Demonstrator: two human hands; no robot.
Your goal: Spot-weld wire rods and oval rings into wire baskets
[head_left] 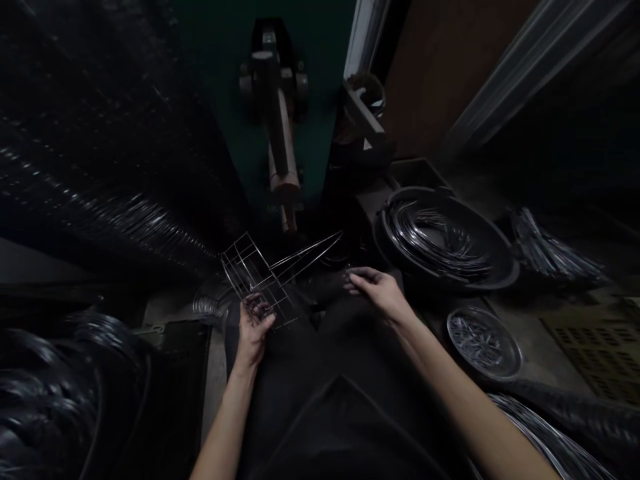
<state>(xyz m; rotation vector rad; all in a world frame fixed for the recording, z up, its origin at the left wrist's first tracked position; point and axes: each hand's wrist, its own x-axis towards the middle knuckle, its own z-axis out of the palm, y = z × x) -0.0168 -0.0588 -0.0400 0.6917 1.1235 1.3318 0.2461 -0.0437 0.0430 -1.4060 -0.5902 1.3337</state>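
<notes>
My left hand [256, 320] is closed round the lower edge of a small wire basket [260, 275], a grid of thin metal rods. From its right side a long, narrow wire loop [313, 252] sticks out, tapering to a point at the upper right. To the right of that point is my right hand [371, 285], thumb and fingers pinched together. Whatever the pinch may hold is too dark to make out. Ahead of both hands stands a green machine [210, 40] with a copper-coloured electrode arm [284, 167] pointing down towards the basket.
At right a wide round pan [505, 273] carries curved metal wires. Behind it lies a bundle of wires [553, 253]; nearer is a round dish [515, 357] of short metal pieces. Stacked wire parts [140, 220] rise on the left, with wire rings [40, 393] at lower left.
</notes>
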